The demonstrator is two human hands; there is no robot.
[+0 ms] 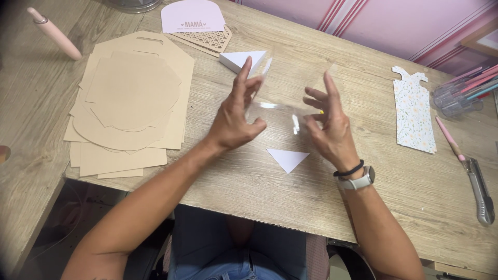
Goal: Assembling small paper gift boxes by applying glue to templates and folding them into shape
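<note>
A clear plastic sheet [277, 111] is held above the wooden table [270, 186] between the left hand [236, 116] and the right hand [327, 127], the fingers of both being spread and only lightly curled against its side edges. A white paper triangle [287, 158] is seen on the table just near of the hands, and a folded white triangle [239, 59] lies just beyond them. A stack of tan cardboard cutouts [129, 103] is laid to the left, while a floral paper dress shape [413, 111] and a utility knife [480, 189] are placed to the right.

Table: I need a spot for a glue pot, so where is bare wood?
Bare table between the white triangle and the utility knife, also behind the hands toward the floral cutout. Crowded: the cardboard stack at left.
</note>
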